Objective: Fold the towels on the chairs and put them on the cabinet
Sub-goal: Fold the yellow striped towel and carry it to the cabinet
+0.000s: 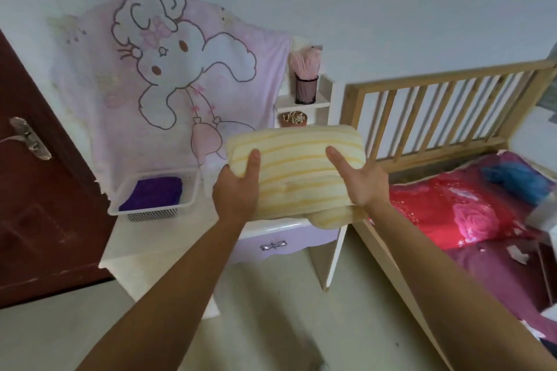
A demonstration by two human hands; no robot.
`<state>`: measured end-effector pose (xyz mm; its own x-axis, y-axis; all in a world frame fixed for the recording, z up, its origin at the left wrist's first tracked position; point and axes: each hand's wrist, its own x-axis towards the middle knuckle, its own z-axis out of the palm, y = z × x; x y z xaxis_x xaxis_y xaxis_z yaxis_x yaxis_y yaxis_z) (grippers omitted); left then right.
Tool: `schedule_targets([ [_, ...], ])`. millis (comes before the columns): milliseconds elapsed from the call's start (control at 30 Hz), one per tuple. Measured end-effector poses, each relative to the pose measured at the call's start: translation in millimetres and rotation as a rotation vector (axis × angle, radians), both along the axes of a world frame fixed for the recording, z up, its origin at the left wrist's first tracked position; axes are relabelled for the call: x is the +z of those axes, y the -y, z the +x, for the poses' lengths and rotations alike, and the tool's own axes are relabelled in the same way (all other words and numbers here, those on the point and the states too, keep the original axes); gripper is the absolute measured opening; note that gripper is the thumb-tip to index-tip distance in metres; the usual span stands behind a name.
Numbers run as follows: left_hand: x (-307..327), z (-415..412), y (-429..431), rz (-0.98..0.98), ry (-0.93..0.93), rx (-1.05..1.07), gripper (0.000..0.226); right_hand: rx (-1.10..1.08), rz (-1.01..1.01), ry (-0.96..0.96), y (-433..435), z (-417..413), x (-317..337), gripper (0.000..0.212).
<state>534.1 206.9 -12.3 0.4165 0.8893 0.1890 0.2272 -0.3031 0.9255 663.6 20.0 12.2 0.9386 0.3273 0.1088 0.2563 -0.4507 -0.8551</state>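
A folded yellow striped towel [297, 169] is held flat between both hands above the right part of the white-topped cabinet [168, 235]. My left hand [236, 190] grips its left edge with the thumb on top. My right hand [357, 179] grips its right edge the same way. A loose fold of the towel hangs down at the front right, over the cabinet's front edge. A white mesh basket [156, 211] on the cabinet's left part holds a folded purple towel [153, 193].
A pink cartoon rabbit cloth [168, 75] hangs behind the cabinet. A small shelf carries a dark pen cup [306, 89] and a brown pot [294, 119]. A wooden bed frame [434, 108] with red bedding stands right. A dark red door [33, 184] stands left.
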Motion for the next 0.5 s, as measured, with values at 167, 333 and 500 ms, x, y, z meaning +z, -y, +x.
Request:
schedule_targets([
  [167,-52.3,86.8,-90.9,-0.122,-0.2,-0.132,0.101,-0.007,-0.134,-0.034,-95.3,103.9,-52.4,0.107],
  [333,-74.3,147.5,-177.1,-0.224,-0.317,-0.119,0.094,0.099,-0.332,-0.132,-203.4,189.8,-85.9,0.103],
  [500,-105.8,167.1,-255.9,-0.194,-0.435,-0.264,0.107,0.177,-0.427,-0.21,-306.7,232.9,-117.0,0.127],
])
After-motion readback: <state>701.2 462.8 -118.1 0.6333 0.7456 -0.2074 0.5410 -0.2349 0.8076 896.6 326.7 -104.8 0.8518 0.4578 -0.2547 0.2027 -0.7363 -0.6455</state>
